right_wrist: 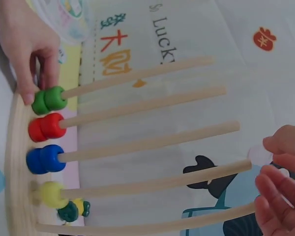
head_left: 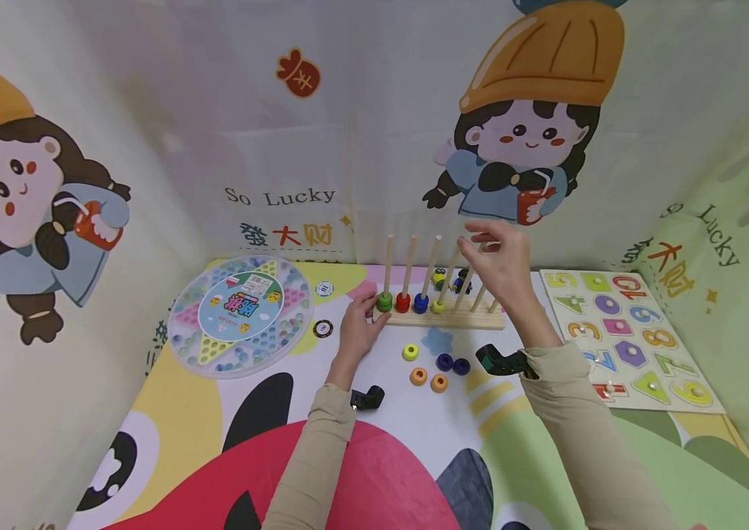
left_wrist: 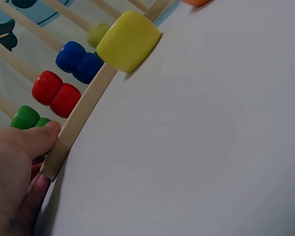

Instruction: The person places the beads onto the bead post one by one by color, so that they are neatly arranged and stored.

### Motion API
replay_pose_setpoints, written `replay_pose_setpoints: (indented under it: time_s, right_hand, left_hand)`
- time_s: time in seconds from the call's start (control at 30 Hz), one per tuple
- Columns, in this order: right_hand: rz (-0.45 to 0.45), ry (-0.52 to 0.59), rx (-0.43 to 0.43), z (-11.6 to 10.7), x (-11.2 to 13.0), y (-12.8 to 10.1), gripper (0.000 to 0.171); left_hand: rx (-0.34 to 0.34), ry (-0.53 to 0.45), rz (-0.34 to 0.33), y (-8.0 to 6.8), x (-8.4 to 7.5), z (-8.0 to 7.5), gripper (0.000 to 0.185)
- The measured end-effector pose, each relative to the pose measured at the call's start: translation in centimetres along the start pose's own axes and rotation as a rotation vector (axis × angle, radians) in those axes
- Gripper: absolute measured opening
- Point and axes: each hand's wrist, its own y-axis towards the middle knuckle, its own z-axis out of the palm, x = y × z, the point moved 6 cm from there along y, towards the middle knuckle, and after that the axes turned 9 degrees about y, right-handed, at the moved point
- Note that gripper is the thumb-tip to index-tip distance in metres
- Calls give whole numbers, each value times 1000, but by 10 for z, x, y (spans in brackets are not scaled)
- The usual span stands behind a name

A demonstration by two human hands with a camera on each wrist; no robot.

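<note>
My left hand [head_left: 360, 331] grips the left end of a wooden peg stand [head_left: 463, 319], its thumb on the base beside the green beads [right_wrist: 49, 100]. Pairs of green, red [right_wrist: 47, 127] and blue beads [right_wrist: 45, 159] sit low on the first three pegs. One yellow bead [right_wrist: 54, 194] is at the bottom of the fourth peg. My right hand [head_left: 500, 261] is raised by the peg tops with loosely bent fingers and nothing between them. In front of the stand lie a loose yellow bead [head_left: 405, 355], two orange beads [head_left: 414, 379] and two dark blue beads [head_left: 441, 364].
A round marble board game [head_left: 242, 305] lies on the left, with two chips [head_left: 324, 328] beside it. On the right is a number and shape puzzle board [head_left: 566, 324]. Small figures [right_wrist: 69, 211] stand behind the pegs, before a printed cloth wall [head_left: 374, 147].
</note>
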Motion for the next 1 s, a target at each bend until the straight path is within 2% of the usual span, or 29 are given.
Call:
replay_pose_setpoints:
  time_s: [0.13,0.23,0.6,0.87,1.0]
  right_hand:
    - [-46,34,8,1,2,-9,22]
    - [-43,66,43,7,-4,-18,22]
    - [137,115,288,47,-47,-62,22]
    - [199,171,417,70,-70,-91,27]
    - [221,197,518,82,-81,-108,31]
  left_hand:
    - [0,4,3,1,-1,-1,49]
    - [-4,10,0,1,0,-2,49]
    - [2,17,-21,2,0,-1,49]
    - [0,1,-22,1,-2,0,49]
    - [6,7,-31,0,-1,1,49]
